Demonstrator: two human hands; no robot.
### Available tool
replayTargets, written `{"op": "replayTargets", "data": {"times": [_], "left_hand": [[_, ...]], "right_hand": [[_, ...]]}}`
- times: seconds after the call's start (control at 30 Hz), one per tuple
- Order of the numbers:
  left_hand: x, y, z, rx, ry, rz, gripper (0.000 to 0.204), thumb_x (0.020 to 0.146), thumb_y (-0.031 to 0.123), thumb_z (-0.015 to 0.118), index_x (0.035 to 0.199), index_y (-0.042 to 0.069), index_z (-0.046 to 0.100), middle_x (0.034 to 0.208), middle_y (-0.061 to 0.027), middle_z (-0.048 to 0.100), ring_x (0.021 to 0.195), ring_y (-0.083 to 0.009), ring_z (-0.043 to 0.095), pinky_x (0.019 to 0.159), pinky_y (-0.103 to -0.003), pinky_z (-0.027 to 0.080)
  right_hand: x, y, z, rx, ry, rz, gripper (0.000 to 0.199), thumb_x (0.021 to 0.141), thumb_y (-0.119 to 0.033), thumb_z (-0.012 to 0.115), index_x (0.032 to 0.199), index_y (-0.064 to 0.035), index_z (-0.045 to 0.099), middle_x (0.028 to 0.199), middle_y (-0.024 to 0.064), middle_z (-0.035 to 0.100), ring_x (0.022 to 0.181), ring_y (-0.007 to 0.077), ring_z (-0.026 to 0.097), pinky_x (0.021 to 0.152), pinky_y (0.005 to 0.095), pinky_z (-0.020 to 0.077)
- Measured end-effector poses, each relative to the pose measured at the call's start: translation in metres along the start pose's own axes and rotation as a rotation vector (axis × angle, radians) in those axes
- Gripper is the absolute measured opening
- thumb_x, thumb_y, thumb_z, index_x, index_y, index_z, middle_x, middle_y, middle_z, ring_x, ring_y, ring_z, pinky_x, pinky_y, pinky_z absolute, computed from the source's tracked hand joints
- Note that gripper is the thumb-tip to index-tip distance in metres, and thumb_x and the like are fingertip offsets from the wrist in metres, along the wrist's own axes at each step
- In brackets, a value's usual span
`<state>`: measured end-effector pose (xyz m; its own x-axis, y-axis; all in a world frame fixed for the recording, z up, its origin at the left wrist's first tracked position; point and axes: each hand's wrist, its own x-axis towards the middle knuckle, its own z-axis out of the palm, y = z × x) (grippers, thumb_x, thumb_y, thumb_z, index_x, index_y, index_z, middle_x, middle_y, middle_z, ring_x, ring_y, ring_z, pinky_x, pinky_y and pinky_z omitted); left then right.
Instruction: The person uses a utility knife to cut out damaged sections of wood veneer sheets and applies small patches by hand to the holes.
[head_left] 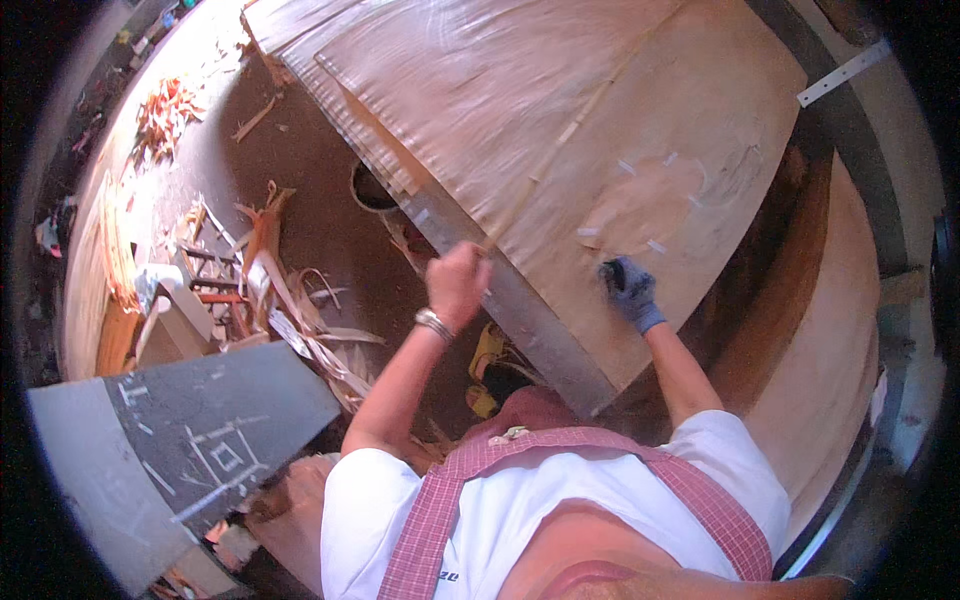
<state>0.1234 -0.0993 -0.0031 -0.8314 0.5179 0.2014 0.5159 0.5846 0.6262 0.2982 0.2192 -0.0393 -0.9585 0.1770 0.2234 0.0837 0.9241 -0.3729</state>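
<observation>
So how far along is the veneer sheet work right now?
Done, it seems: pale tape strips already sit on the top veneer sheet, and offcut strips litter the floor. In hand: the left hand grips at the sheet's edge by the metal straightedge; the gloved right hand presses the sheet. Left: the stacked sheets underneath look untaped.

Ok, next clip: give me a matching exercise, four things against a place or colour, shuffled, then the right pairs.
Things:
1. left hand
2. right hand
3. veneer sheet
4. wood strips

Descriptions:
A. in a blue-grey glove
B. scattered on the floor, left
C. bare, with a metal wristband
D. large and pale brown, on the bench

Pairs: 1-C, 2-A, 3-D, 4-B
</observation>
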Motion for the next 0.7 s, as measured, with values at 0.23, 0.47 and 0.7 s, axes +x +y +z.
{"op": "replayTargets", "data": {"times": [0.23, 0.47, 0.7], "left_hand": [[0.051, 0.043, -0.06, -0.143, -0.429, 0.349, 0.036, 0.083, 0.037, 0.069, 0.103, 0.007, 0.064, 0.094, -0.0165, 0.065, 0.089, -0.0335, 0.063, 0.077, -0.042, 0.05], [0.301, -0.208, -0.102, 0.713, -0.175, 0.112, 0.082, 0.089, 0.058, 0.052, 0.146, 0.003, 0.03, 0.147, -0.0223, 0.036, 0.135, -0.0332, 0.037, 0.108, -0.043, 0.035], [0.506, -0.359, -0.119, 0.722, -0.096, -0.342, 0.077, 0.092, 0.054, 0.043, 0.15, 0.008, 0.023, 0.157, -0.0101, 0.022, 0.146, -0.0279, 0.017, 0.117, -0.054, 0.007]], "right_hand": [[0.038, -0.167, 0.005, 1.814, -0.061, 0.866, 0.059, 0.099, -0.049, 0.042, 0.14, -0.0065, 0.041, 0.091, 0.008, 0.067, 0.074, 0.0177, 0.064, 0.063, 0.0303, 0.0511], [0.046, -0.196, 0.045, 1.766, 0.391, 0.955, 0.053, 0.099, -0.046, 0.045, 0.138, -0.0094, 0.042, 0.067, 0.0021, 0.056, 0.049, 0.0148, 0.05, 0.047, 0.0306, 0.0448], [0.09, -0.228, 0.063, 1.295, 0.582, 1.297, 0.039, 0.095, -0.04, 0.058, 0.117, -0.0086, 0.059, 0.064, -0.0024, 0.052, 0.047, 0.0085, 0.047, 0.041, 0.0252, 0.0377]]}}
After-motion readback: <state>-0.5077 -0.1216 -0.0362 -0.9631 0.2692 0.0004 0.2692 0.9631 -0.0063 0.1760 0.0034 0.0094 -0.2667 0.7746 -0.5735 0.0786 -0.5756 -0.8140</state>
